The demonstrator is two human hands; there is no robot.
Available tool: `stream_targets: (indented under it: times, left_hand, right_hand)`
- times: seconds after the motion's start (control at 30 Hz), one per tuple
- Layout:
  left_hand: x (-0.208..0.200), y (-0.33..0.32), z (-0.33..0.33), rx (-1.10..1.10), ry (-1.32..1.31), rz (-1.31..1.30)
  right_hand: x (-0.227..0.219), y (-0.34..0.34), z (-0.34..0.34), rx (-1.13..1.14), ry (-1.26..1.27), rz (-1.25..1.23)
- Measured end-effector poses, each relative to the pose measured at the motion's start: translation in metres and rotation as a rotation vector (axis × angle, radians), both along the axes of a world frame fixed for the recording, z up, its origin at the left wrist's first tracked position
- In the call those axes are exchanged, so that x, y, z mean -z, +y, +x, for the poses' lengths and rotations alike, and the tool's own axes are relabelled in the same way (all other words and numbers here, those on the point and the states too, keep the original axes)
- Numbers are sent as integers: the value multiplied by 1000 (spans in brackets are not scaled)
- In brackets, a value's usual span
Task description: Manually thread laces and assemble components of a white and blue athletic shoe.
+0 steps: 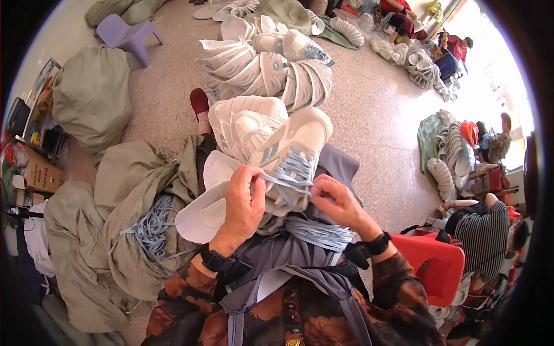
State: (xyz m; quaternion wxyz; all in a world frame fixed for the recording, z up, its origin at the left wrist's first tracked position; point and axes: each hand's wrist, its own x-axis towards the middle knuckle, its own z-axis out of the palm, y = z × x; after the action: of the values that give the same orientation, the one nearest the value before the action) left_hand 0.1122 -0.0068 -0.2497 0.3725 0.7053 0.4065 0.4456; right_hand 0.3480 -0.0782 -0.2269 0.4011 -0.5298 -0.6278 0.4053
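On my lap lies a cream shoe upper (309,128) with blue-grey stripes, its toe pointing away from me. A light-blue shoelace (295,167) crosses its eyelets in several rows. My left hand (245,199) pinches the lace at the left side of the opening. At the right side, my right hand (337,200) has its thumb and fingers together on the lace; the fingertips are partly hidden. More cream uppers (242,124) are stacked against this one, with white tongue pieces (199,219) spreading to the left. A bundle of blue laces (320,233) rests across my apron.
Nested uppers (254,75) stand on the floor ahead. To the left are a tangle of laces (156,230) on grey-green cloth (86,242), a stuffed sack (95,95) and a purple stool (130,37). A red chair (430,268) stands close right, near a person in stripes (482,236).
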Motion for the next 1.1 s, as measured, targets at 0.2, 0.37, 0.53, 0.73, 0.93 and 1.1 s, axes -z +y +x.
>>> stream_targets:
  times: [0.2, 0.37, 0.53, 0.73, 0.93, 1.1]
  left_hand:
    - [3, -3, 3, -45, -38, -51]
    - [-3, -4, 4, -10, -5, -6]
    - [-9, -3, -8, 0, 296, 306]
    - [3, 22, -32, -35, 73, 107]
    - [5, 8, -65, -143, -58, -128]
    - [55, -35, -118, 138, 294, -295]
  right_hand:
    - [-12, 0, 30, -291, 11, -478]
    - [11, -7, 19, 159, 344, -350]
    - [39, -12, -4, 207, 411, -270]
    - [20, 0, -19, 237, 498, -268]
    - [-20, 0, -34, -62, 499, -527]
    - [-5, 27, -67, -190, -24, -177]
